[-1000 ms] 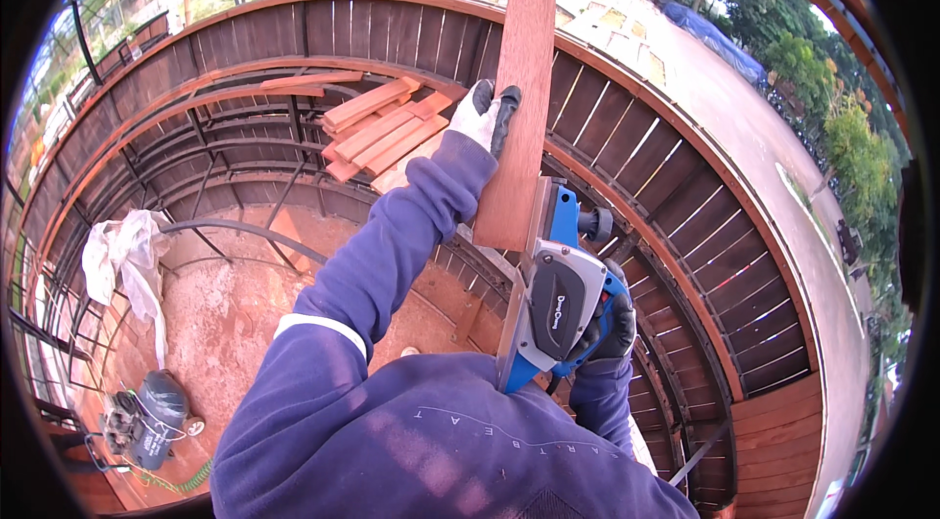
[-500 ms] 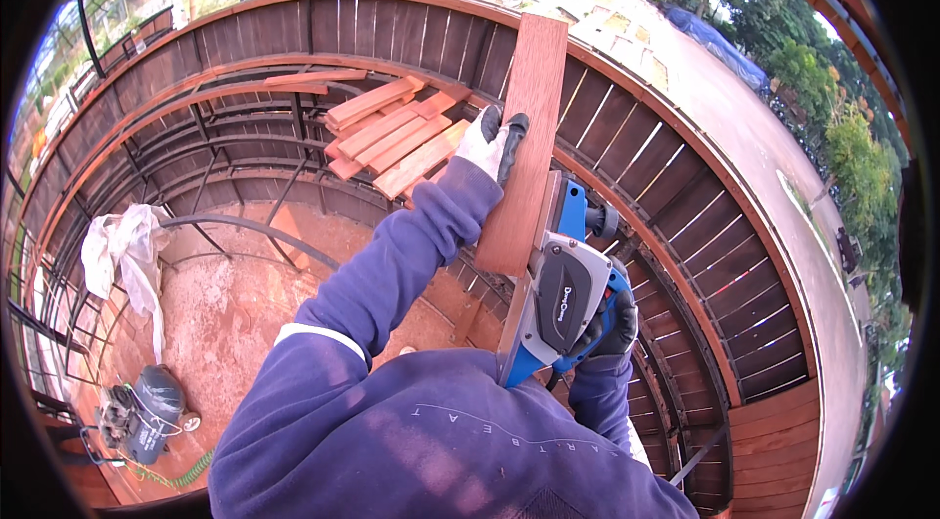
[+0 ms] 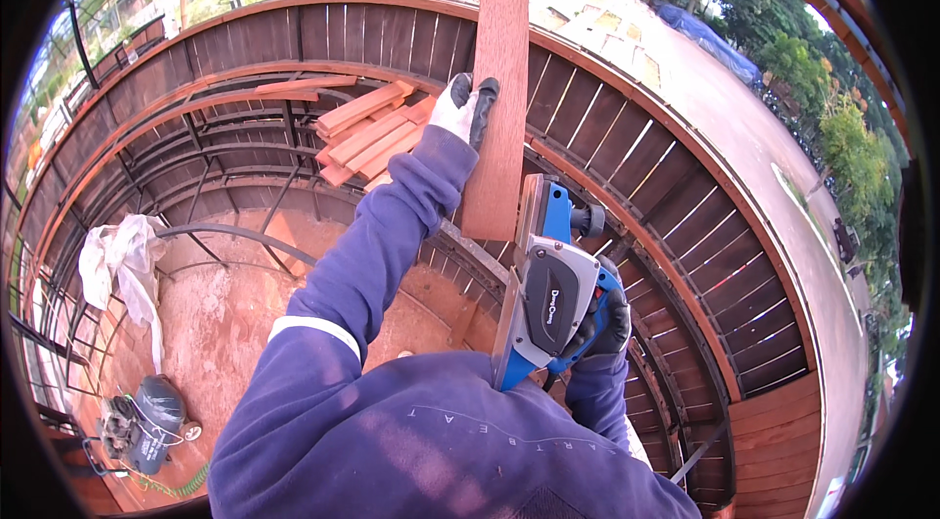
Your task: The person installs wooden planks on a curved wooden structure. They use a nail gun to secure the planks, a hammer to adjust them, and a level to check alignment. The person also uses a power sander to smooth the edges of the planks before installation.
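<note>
Your left hand (image 3: 456, 114) clasps reddish plank (image 3: 502, 117) by left edge; your right hand (image 3: 613, 323) grips blue-grey power planer (image 3: 560, 292) by its handle, just beside plank's lower end, contact unclear. Boards (image 3: 364, 135) lie stacked left of your left hand.

A navy-purple sweatshirt (image 3: 392, 460) with long sleeves, creased at the left elbow; a white band (image 3: 323, 325) crosses the left sleeve (image 3: 377, 230). Small, pale, widely spaced lettering (image 3: 484, 429) curves over the front (upside down from this angle). The left glove (image 3: 458, 112) is whitish with black fingers (image 3: 483, 113); the right glove (image 3: 614, 325) looks blackish.
</note>
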Demonstrator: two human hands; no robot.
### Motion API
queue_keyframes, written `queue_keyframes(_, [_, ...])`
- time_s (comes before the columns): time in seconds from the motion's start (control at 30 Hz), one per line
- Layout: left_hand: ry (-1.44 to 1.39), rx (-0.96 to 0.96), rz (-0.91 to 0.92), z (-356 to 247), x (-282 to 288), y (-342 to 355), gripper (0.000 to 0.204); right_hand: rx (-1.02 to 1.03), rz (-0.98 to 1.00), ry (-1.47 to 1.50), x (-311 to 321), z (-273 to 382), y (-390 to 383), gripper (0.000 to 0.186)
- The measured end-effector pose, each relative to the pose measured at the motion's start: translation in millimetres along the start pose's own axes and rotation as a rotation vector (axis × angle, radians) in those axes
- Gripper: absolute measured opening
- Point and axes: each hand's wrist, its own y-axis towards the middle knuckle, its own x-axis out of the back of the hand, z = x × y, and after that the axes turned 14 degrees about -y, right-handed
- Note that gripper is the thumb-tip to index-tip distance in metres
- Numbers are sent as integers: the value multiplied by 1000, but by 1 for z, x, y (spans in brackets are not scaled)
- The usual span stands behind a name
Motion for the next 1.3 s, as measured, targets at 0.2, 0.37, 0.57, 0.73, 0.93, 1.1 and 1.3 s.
queue_keyframes(0.2, [190,-33,29,7,1,14,25,-13,15,18,-5,-1,2,56])
queue_keyframes(0.37, [149,-63,30,8,-9,-7,25,-3,-47,7,3,-6,2,56])
queue_keyframes(0.57, [246,52,18,16,-5,-25,30,2,115,48,19,-7,6,57])
queue_keyframes(0.73, [271,94,4,19,-3,-49,32,-6,-69,-70,9,-9,5,58])
queue_keyframes(0.93, [278,57,32,20,-2,-64,30,-3,-108,-40,3,-9,6,55])
queue_keyframes(1.1, [172,250,-16,16,-4,-76,28,-18,86,81,23,-10,6,54])
queue_keyframes(1.3, [206,91,-1,31,5,-90,24,-10,-106,-4,5,-10,8,52])
